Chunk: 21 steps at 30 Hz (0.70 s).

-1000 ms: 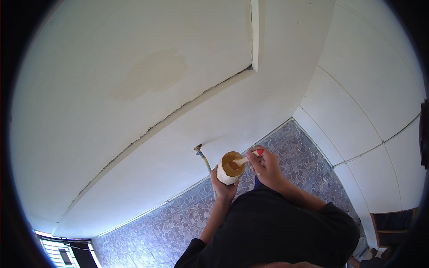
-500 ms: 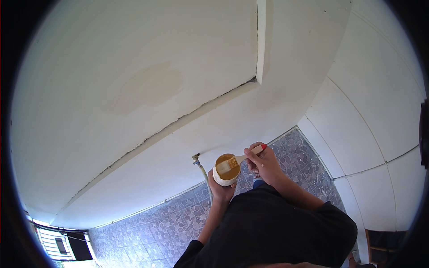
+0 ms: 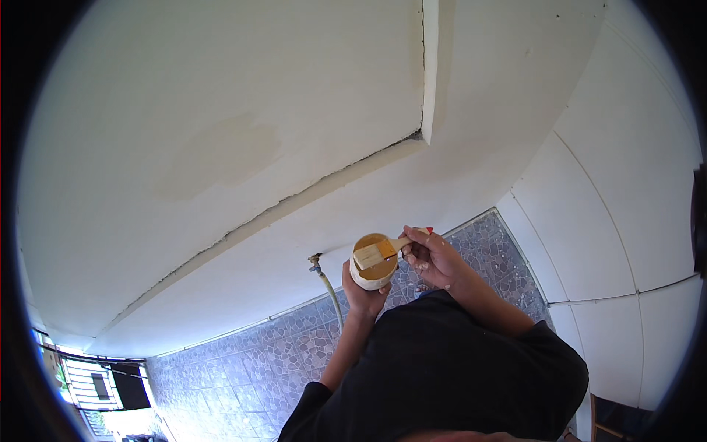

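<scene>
My left hand (image 3: 362, 297) is wrapped around a round paint pot (image 3: 374, 283), pale and smeared on the outside, with yellowish-tan paint coating its inside. In my right hand (image 3: 437, 263) is a flat paintbrush (image 3: 373, 255) with a wooden, red-tipped handle. Its pale bristles lie over the pot's mouth, pointing left near the rim; whether they touch it I cannot tell. Light smears of paint mark my right hand. Ahead stands an off-white wall (image 3: 317, 88) bearing a darker, beige patch (image 3: 221, 156).
A tap (image 3: 315, 260) with a yellowish hose (image 3: 331, 292) juts from the wall left of the pot. Along the wall runs a ledge (image 3: 294, 200) with a rough, cracked edge. White panels (image 3: 626, 169) stand at right. Stone-patterned tiles (image 3: 272, 361) cover the floor.
The brush has risen from inside the pot to across its mouth, its bristles now farther left. My right hand has shifted with it. The whole view has turned slightly.
</scene>
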Available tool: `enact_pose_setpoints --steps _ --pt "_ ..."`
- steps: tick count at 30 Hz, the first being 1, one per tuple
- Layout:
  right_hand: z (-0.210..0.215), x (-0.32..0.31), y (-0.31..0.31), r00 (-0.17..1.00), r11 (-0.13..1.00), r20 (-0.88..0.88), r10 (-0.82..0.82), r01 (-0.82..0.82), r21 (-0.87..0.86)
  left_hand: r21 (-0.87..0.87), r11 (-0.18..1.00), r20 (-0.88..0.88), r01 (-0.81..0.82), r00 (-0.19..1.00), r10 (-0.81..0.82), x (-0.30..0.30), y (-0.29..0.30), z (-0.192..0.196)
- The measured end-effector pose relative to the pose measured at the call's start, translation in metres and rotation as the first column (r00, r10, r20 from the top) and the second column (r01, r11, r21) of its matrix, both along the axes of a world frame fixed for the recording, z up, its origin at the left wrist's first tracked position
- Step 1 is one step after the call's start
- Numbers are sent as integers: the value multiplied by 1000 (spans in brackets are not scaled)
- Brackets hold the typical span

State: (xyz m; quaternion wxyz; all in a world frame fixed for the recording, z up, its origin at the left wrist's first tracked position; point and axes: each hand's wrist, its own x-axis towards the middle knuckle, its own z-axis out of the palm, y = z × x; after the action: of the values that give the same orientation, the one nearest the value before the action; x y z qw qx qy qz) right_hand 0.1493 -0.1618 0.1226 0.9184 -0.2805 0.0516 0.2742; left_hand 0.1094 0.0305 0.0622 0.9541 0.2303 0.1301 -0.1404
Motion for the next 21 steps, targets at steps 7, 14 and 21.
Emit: enact_pose_setpoints --steps 7,14,21 --pt "49 16 -13 909 804 416 -37 274 -528 142 985 19 -102 995 100 23 -12 8" --pt "67 27 -10 460 520 828 321 645 -560 100 987 69 -129 990 122 27 -21 16" --pt "66 23 0 318 419 763 562 686 -595 115 982 37 -147 989 144 22 -26 15"
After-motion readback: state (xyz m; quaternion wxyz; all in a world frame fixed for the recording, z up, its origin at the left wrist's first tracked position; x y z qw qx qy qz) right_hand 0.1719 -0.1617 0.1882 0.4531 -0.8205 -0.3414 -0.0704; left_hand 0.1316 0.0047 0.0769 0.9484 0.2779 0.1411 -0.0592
